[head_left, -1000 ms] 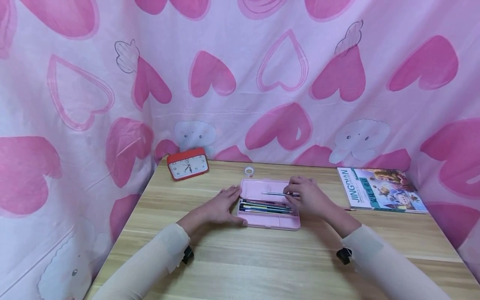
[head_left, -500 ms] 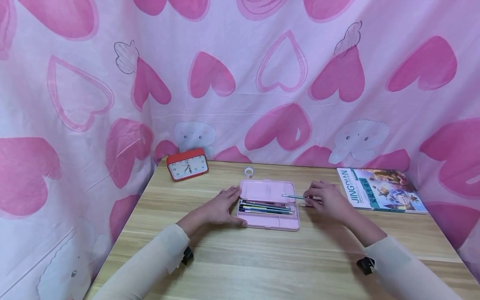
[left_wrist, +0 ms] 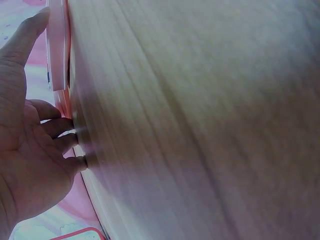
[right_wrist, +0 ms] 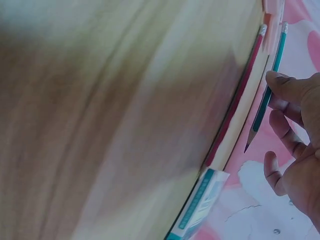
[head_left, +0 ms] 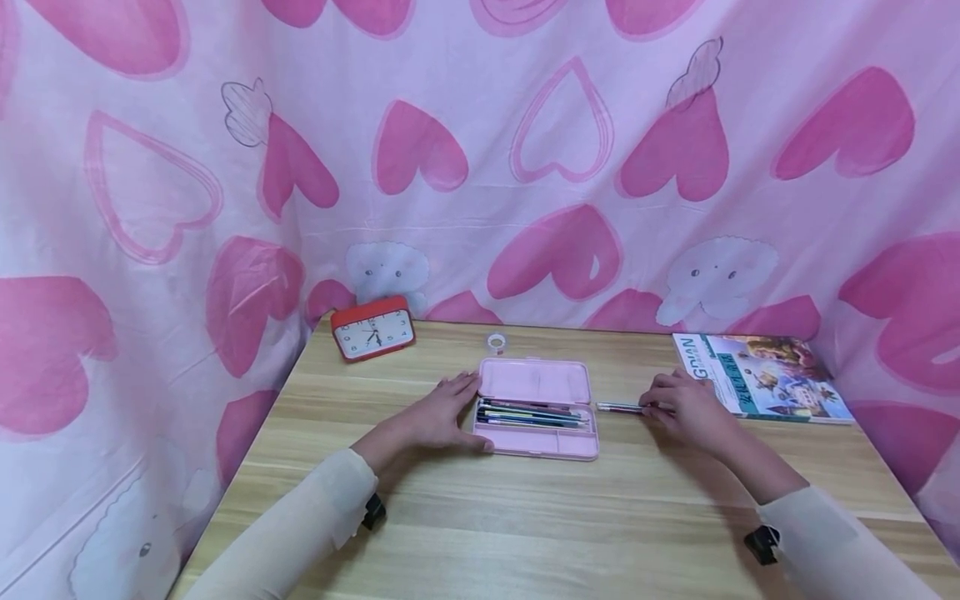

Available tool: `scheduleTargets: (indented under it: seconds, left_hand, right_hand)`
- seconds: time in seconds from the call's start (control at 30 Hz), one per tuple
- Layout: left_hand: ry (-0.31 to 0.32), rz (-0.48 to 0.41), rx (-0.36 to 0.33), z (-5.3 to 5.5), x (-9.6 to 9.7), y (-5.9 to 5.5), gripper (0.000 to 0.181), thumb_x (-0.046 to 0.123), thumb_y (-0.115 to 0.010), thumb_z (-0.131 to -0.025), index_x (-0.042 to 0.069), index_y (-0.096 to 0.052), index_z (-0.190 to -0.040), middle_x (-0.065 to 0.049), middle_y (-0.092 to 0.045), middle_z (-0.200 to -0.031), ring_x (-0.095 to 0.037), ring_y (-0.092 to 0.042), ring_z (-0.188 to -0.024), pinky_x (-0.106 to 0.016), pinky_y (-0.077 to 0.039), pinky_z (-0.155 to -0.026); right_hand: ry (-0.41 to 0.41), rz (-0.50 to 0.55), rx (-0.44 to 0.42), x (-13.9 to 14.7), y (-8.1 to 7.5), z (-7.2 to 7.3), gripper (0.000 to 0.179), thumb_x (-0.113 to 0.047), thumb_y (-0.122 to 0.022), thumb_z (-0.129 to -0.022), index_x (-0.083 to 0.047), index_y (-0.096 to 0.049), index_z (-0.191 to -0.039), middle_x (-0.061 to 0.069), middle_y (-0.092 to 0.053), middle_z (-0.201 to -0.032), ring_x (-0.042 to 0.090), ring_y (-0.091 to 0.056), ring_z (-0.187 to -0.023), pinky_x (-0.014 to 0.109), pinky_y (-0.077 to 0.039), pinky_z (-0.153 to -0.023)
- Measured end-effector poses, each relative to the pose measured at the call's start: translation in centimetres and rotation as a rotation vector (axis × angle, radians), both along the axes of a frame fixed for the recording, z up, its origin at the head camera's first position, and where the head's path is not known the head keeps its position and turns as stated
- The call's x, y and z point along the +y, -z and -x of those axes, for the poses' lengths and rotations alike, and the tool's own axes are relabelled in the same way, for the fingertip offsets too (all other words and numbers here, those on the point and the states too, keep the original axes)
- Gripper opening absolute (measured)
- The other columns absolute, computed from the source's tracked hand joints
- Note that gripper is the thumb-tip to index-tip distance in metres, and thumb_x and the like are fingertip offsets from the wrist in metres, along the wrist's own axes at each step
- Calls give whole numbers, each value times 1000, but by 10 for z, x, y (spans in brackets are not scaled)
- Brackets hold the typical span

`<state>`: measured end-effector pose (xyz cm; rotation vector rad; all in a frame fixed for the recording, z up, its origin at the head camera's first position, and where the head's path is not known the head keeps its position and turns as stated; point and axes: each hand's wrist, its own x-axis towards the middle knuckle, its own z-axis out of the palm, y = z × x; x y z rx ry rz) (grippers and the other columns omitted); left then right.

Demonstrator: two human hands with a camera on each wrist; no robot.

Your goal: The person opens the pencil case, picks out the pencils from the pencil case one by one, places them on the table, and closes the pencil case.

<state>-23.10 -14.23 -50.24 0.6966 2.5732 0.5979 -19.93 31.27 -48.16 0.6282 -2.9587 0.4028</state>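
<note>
An open pink pencil case [head_left: 513,442] lies on the wooden table, with several pencils [head_left: 528,416] in its rear compartment. At the case's left end rests my left hand [head_left: 431,414]; its thumb touches the front corner and its fingers spread toward the lid. To the right of the case, my right hand [head_left: 690,410] pinches a green pencil [right_wrist: 278,52] between thumb and fingers, point toward the book side. Beneath it a dark red pencil [right_wrist: 241,87] lies on the table, apart from the green one in the right wrist view.
A magazine-like book [head_left: 772,379] lies at the back right, just beyond my right hand. A red alarm clock [head_left: 373,331] stands at the back left. A small roll of tape [head_left: 496,342] sits behind the case. A pink heart-print curtain [head_left: 442,67] hangs behind the table.
My right hand has moved right and down from above the case's lid to beside the case, carrying the green pencil. My left hand has stayed at the case.
</note>
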Motion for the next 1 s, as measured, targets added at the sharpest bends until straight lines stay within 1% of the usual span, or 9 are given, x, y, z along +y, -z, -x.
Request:
scheduleTargets:
  seconds: [0.17, 0.3, 0.5, 0.6, 0.8, 1.0]
  left_hand:
    - [2, -7, -5, 0, -1, -1, 133, 82, -79, -83, 17, -14, -179, 0, -10, -189, -25, -3, -176, -51, -6, -144]
    - [5, -17, -7, 0, -1, -1, 133, 82, -79, -83, 16, -15, -179, -1, -10, -189, -25, -3, -176, -52, -6, -144]
    - [3, -14, -9, 0, -1, 0, 134, 83, -79, -83, 17, -15, -179, 0, -9, -189, -23, -2, -176, -51, -6, -144]
    - [0, -15, -11, 0, -1, 0, 134, 83, -79, -83, 16, -15, -179, 0, -10, -189, -24, -2, -176, -51, -6, -144]
    - [-9, -14, -12, -1, 0, -2, 133, 81, -80, -83, 16, -15, -179, -2, -10, -189, -25, -2, -176, -52, -5, -144]
    - [-12, -1, -11, 0, 1, -1, 132, 81, -80, -83, 17, -14, -179, -1, -9, -189, -24, -2, -176, -51, -5, -144]
  right_hand:
    - [1, 14, 0, 6, 5, -3, 19, -7, -90, -91, -23, -87, -100, -8, -74, -95, 15, -51, -89, 39, -34, -79]
    - [1, 28, -20, 9, 11, -6, 18, -8, -89, -91, -23, -87, -101, -8, -73, -95, 15, -51, -89, 37, -32, -78]
    - [35, 3, -52, 9, 18, -8, 18, -9, -88, -93, -23, -87, -105, -6, -73, -100, 17, -52, -93, 37, -33, -79]
    - [43, 2, -48, 9, 18, -9, 19, -8, -87, -93, -23, -87, -105, -5, -73, -101, 18, -52, -94, 38, -33, -80]
    - [34, 0, -12, 10, 19, -8, 19, -7, -87, -94, -22, -87, -106, -5, -73, -100, 18, -55, -93, 37, -33, -78]
    - [34, 5, 2, 11, 21, -7, 20, -5, -86, -94, -22, -87, -105, -4, -74, -100, 19, -56, -94, 37, -33, -78]
